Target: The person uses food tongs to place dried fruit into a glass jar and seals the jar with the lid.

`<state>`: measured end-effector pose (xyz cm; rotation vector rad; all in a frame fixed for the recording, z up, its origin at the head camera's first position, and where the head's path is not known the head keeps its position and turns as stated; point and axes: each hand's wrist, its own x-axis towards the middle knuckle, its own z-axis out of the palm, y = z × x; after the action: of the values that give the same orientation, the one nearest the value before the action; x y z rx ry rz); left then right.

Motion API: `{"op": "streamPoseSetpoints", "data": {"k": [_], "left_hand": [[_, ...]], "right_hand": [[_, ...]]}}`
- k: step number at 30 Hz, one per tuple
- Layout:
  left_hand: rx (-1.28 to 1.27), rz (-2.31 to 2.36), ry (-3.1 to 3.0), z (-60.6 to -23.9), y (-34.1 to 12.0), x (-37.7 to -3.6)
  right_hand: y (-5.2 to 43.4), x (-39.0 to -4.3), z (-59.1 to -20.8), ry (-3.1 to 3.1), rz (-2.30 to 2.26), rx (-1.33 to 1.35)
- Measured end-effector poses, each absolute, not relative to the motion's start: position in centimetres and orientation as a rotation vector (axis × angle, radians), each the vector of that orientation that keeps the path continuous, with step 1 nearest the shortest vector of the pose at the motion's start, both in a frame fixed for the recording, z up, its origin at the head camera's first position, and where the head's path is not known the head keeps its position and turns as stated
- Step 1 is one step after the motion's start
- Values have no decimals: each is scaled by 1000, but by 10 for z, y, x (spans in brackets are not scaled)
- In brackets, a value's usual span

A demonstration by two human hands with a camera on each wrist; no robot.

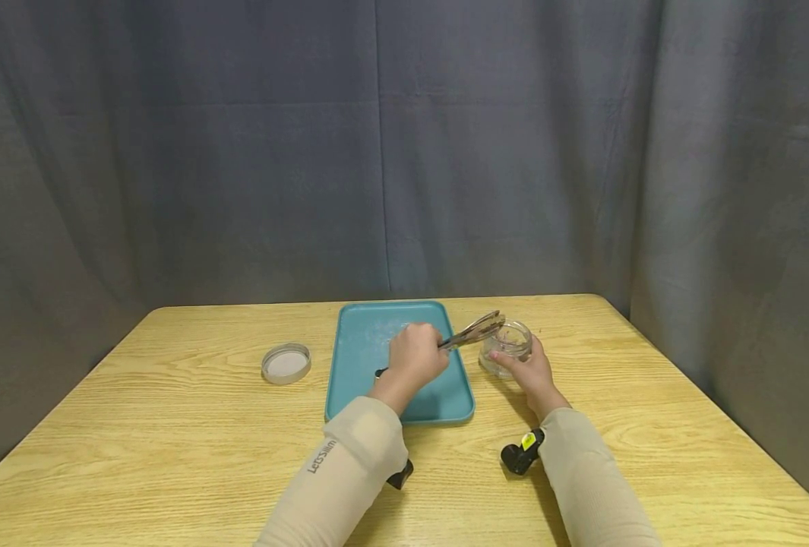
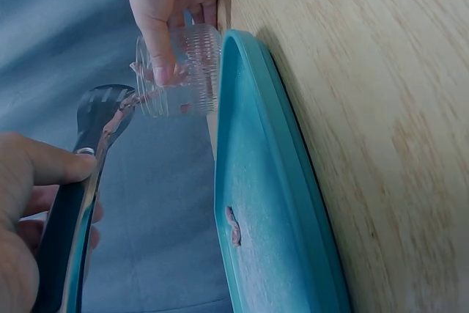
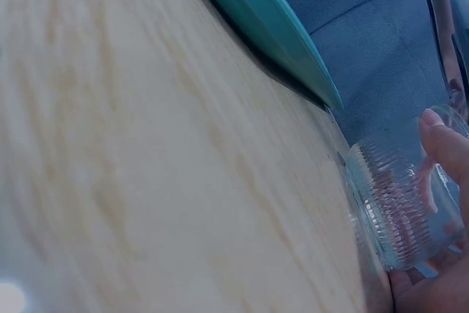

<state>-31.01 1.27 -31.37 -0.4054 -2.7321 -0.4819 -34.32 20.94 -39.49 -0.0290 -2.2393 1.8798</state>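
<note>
Head view: illumination is even, diffuse and moderately bright, from above and in front. Soft, short shadows fall toward 6 o'clock beneath the sleeves and along the near edge of the tray (image 1: 363,357). The curtain (image 1: 404,152) darkens toward 9 and 3 o'clock. Focus is sharp; no glare.

Left wrist view: the table (image 2: 381,108) is slightly washed out; the left hand (image 2: 29,210) at 8 o'clock is soft.

Right wrist view: heavy blur on the wood from 7 to 11 o'clock; the jar (image 3: 399,210) at 4 o'clock is moderately sharp.
</note>
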Motion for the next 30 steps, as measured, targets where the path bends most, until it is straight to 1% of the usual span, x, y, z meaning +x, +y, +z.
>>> {"op": "streamPoseSetpoints", "data": {"k": [15, 30], "left_hand": [[-356, -616, -2696, -313, 3, -313], [-260, -652, -2628, -309, -11, -317]], "right_hand": [[209, -343, -395, -2257, 1877, -38], [210, -343, -395, -2245, 1884, -14]]}}
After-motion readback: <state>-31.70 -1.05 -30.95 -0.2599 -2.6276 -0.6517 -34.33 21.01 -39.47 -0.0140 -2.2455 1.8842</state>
